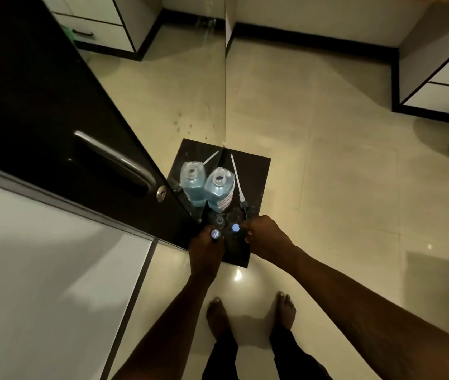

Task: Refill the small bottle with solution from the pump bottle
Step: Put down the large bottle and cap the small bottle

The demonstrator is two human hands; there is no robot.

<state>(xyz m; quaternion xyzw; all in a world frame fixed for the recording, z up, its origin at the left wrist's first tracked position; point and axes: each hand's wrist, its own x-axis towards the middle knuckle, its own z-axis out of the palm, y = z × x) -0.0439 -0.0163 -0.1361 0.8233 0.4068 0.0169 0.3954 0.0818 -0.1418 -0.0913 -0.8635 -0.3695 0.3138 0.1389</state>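
Note:
The pump bottle point(219, 187) stands on a small black shelf point(256, 171), half full of blue liquid, its neck open. Its pump head point(242, 197) lies beside it on the right, the white tube pointing away from me. My left hand point(207, 248) is closed around the small bottle point(215, 233), upright at the shelf's near left; only its shiny top shows. My right hand point(266, 237) pinches a small pale-blue round cap point(235, 228) at its fingertips, just right of the small bottle. A small clear ring point(219, 220) lies between the hands and the pump bottle.
A mirror point(190, 91) on the left of the shelf doubles the pump bottle. A dark cupboard door with a metal handle point(113, 160) stands close on the left. Glossy tiled floor point(341, 174) and my bare feet point(250, 314) lie below.

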